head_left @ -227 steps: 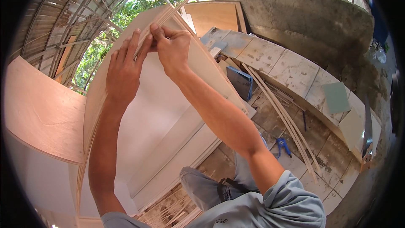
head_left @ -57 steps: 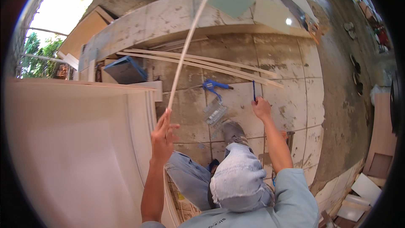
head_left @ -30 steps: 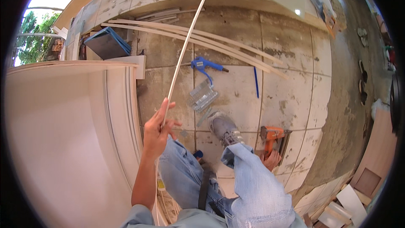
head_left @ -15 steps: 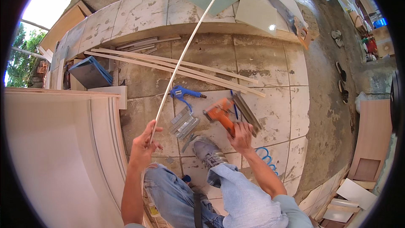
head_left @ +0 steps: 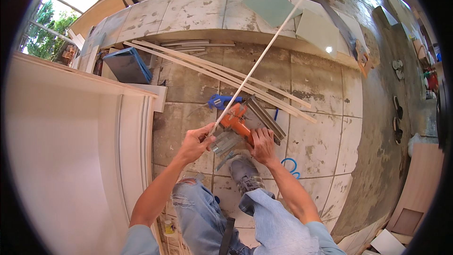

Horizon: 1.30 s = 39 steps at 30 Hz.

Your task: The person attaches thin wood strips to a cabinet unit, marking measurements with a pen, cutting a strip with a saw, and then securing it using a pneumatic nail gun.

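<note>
Head view: right hand [head_left: 262,145] now closed on orange nail gun [head_left: 237,123], lifted off grey tile floor [head_left: 321,137]; half second ago only reaching. Left hand [head_left: 194,142] still pinching long thin white trim strip [head_left: 264,52], angled far right. Fastening looks imminent.

Nail gun [head_left: 240,123] is sitting on floor w/ right hand [head_left: 262,145] on it, left hand [head_left: 195,143] just beside, to its left, gripping thin strip [head_left: 264,52]. Wood strips [head_left: 222,76] are lying behind; cabinet [head_left: 75,151] is standing at left.
</note>
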Available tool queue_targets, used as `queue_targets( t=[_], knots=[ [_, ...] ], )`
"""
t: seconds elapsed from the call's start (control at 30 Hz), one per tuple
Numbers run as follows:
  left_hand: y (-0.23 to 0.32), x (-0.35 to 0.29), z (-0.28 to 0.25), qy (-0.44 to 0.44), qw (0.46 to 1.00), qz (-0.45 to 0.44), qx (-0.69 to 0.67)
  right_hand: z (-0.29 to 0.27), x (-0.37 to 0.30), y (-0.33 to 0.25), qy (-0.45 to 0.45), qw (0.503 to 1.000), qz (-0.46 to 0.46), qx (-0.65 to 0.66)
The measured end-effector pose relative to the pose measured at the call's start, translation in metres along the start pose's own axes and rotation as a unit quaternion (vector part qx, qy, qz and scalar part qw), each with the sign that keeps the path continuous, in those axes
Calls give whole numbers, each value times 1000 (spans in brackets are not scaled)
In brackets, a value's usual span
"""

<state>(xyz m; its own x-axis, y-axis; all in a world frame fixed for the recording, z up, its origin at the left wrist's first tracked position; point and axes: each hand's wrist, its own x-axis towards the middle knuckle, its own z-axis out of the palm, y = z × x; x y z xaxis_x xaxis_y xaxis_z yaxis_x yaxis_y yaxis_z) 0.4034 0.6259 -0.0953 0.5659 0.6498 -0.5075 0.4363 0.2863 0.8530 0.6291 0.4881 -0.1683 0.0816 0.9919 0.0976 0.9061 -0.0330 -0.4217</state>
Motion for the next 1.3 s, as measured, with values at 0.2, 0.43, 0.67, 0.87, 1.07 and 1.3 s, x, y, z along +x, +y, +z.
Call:
queue_targets(
  t=[0.2, 0.43, 0.67, 0.87, 1.07, 1.3],
  knots=[
    [-7, 33, 15, 54, 992, 75, 87, -3, -17, -5, -34, 999, -22, 14],
    [-22, 39, 19, 91, 946, 188, 247, -12, -8, 7, 127, 975, -1, 180],
    [-18, 32, 15, 58, 966, 134, 215, -58, 52, 133, 331, 922, 158, 126],
    [-13, 44, 22, 85, 976, 109, 166, -115, 99, 325, 365, 875, 275, -157],
    [15, 60, 33, 85, 996, 5, -1, -197, 136, 443, 345, 779, 311, -421],
    [31, 50, 28, 65, 995, -45, -63, -232, 116, 509, 164, 777, 307, -525]
  ],
)
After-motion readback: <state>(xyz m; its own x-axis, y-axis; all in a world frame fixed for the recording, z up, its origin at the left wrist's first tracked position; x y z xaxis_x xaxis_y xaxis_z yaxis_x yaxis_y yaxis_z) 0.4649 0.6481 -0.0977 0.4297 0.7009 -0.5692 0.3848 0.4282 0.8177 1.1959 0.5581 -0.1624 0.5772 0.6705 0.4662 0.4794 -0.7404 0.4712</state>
